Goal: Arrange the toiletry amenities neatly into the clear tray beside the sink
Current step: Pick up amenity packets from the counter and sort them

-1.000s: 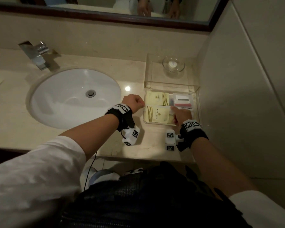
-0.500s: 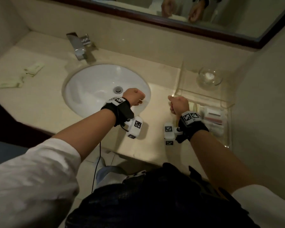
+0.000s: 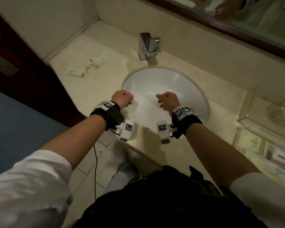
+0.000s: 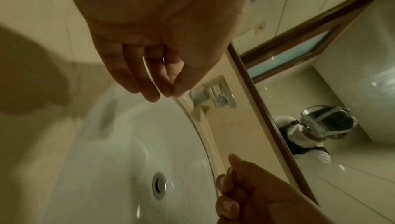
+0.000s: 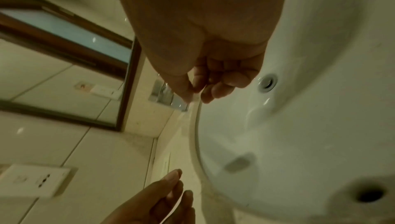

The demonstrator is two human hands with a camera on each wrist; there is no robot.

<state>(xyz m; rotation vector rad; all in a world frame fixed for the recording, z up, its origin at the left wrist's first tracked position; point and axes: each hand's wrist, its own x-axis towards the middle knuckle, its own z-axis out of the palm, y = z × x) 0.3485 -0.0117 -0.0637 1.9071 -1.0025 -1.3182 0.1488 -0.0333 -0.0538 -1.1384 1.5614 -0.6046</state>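
Both hands are hovering over the sink (image 3: 155, 83), empty. The left hand (image 3: 122, 98) is hanging at the sink's left rim with fingers loosely curled, close together, holding nothing; the right hand (image 3: 167, 100) is over the middle of the bowl, its fingers likewise loosely bent around nothing. Two pale sachets (image 3: 87, 65) are lying loose on the counter well to the left of the sink, near the wall corner. The clear tray (image 3: 247, 140) is sitting to the right of the sink, already holding some packets, though it is blurred. I judge the step in hand is fetching those sachets: the left hand is nearer, so it should be reaching leftwards, pinching each flat packet by an edge, and carrying it across above the sink rather than dragging it.
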